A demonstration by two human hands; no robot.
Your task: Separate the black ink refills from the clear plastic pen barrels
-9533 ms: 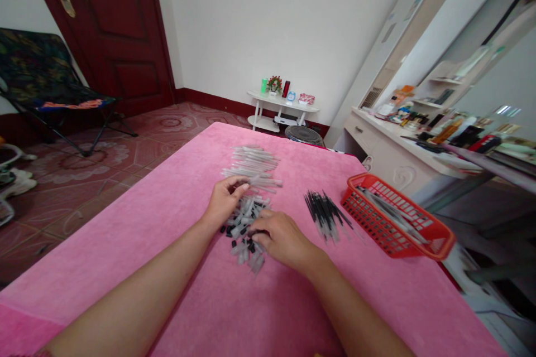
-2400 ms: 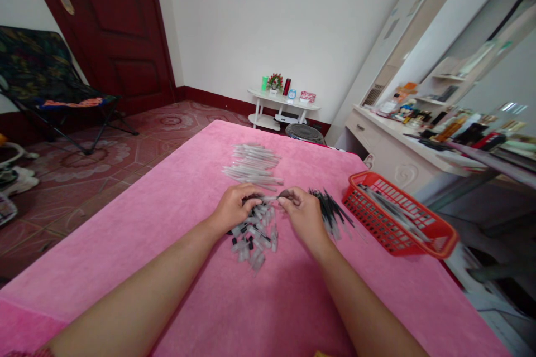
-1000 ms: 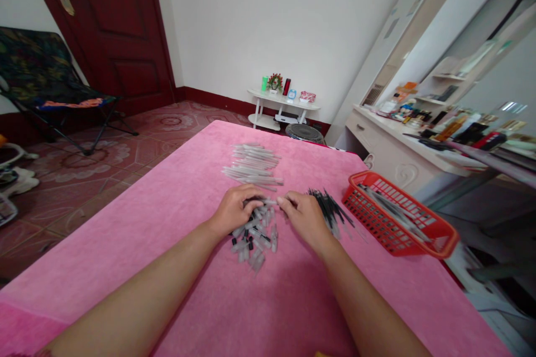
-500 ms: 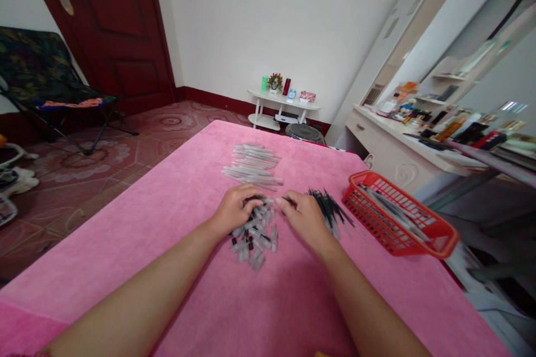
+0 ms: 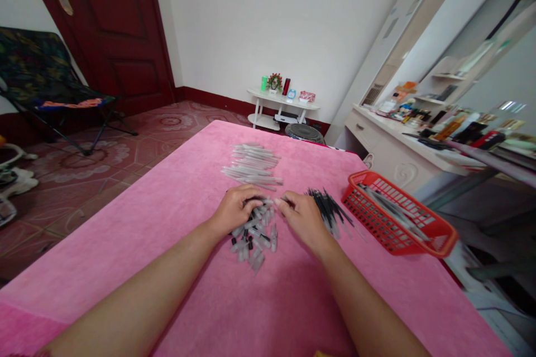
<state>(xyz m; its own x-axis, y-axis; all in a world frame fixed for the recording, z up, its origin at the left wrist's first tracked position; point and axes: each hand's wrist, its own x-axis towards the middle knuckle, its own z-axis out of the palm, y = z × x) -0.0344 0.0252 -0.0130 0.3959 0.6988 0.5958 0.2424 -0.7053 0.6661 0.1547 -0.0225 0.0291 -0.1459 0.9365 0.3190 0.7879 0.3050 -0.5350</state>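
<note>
My left hand (image 5: 238,209) is closed, thumb and fingers pinching a small clear piece (image 5: 267,201) that looks like a pen part. My right hand (image 5: 304,217) is closed in a pinch just beside it, the fingertips meeting the end of that piece; whatever lies inside these fingers is hidden. Below the left hand spreads a loose pile of clear caps (image 5: 256,259), with small black pieces (image 5: 250,242) among them. Beyond both hands lie clear pen barrels (image 5: 253,164) in a stack. Thin black-and-clear pen refills (image 5: 329,206) fan out right of my right hand.
A red plastic basket (image 5: 377,226) at the table's right side holds long, pen-like pieces. Pink cloth (image 5: 138,234) covers the table. Behind stand a small white shelf (image 5: 262,95) and a dark round stool (image 5: 305,133); a cluttered dresser (image 5: 397,150) is at right.
Both hands stay nearly in place, still pinching at the same spot. The piles and the basket look the same.
</note>
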